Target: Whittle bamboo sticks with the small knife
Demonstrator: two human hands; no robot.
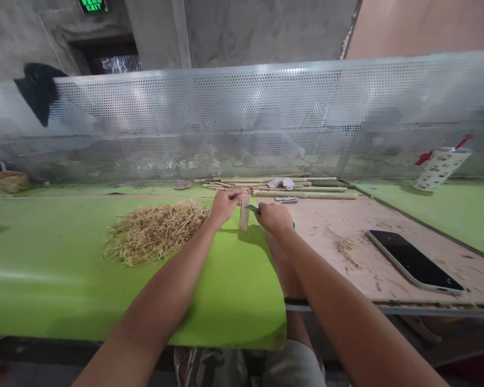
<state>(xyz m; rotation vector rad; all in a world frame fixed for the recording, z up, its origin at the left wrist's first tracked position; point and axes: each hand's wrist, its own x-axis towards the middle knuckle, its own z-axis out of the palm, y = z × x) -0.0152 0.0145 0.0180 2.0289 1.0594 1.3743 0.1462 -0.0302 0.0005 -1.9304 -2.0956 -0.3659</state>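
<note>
A flat, pale wooden strip [244, 214] stands between my hands, its lower end near the green mat. My left hand [226, 205] is closed at its upper end, with the fingertips pinched on it. In my right hand [275, 216] is a knife [254, 208], its blade pointing left and close to the strip's face; a bit of green shows behind the hand. Left of my left hand, a heap of thin straw-coloured shavings [157, 231] lies on the green mat [242, 290].
Long sticks [306, 194] lie along the mesh divider [210, 123], with crumpled paper [281, 184] on them. A phone [415, 259] rests on the pinkish board at right. Beyond stands a patterned cup [441, 169]. A woven basket [10, 181] sits far left.
</note>
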